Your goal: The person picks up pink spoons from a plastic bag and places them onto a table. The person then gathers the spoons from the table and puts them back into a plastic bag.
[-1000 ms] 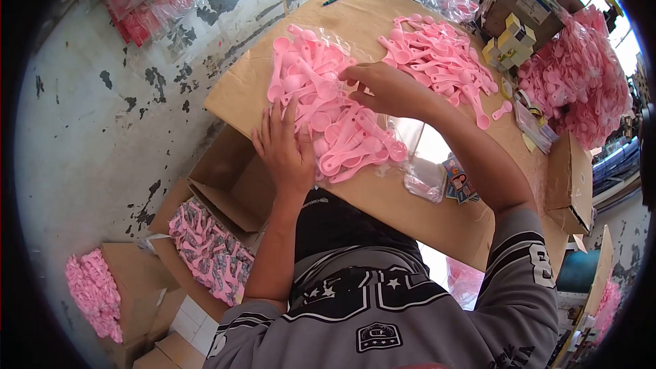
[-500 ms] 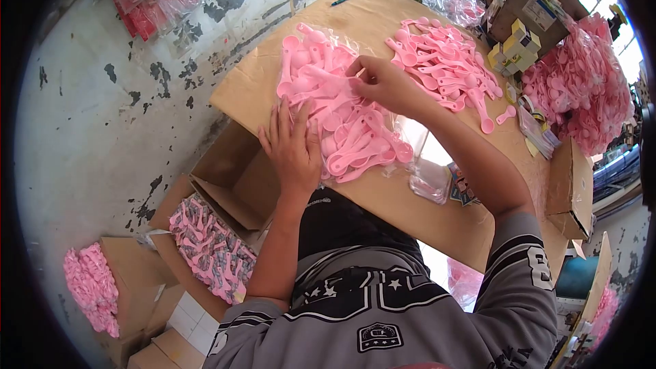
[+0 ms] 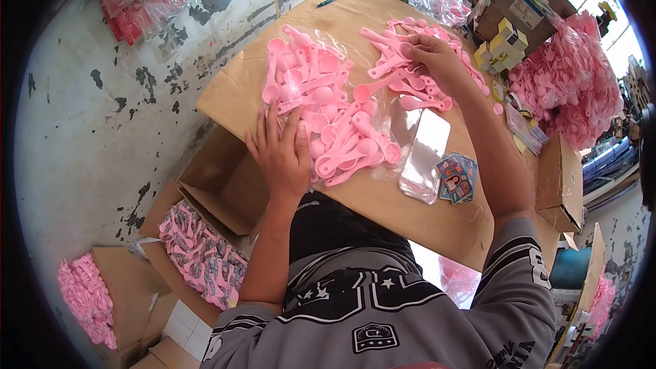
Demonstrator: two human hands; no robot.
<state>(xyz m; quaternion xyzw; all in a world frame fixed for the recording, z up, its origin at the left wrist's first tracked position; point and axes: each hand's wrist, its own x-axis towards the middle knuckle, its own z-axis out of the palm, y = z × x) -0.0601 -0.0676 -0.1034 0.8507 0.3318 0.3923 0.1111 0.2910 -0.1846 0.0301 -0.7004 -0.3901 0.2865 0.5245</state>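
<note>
A heap of pink plastic spoons (image 3: 321, 106) lies on a clear bag on the cardboard worktop (image 3: 383, 198). My left hand (image 3: 280, 150) rests flat on the near left edge of that heap, fingers spread. My right hand (image 3: 437, 55) reaches to a second, farther pile of pink spoons (image 3: 427, 89) and is closed around several of them. A stack of clear plastic bags (image 3: 424, 154) lies between the piles, with small printed cards (image 3: 456, 178) beside it.
An open carton of packed pink spoons (image 3: 198, 253) sits on the floor at lower left, another pink heap (image 3: 85, 297) farther left. A large bag of pink spoons (image 3: 567, 89) and small boxes (image 3: 502, 44) stand at the right. A pen (image 3: 331, 0) lies at the far edge.
My right hand has left the near heap and moved up and right to the farther pile, closing on spoons there. My left hand stays on the near heap.
</note>
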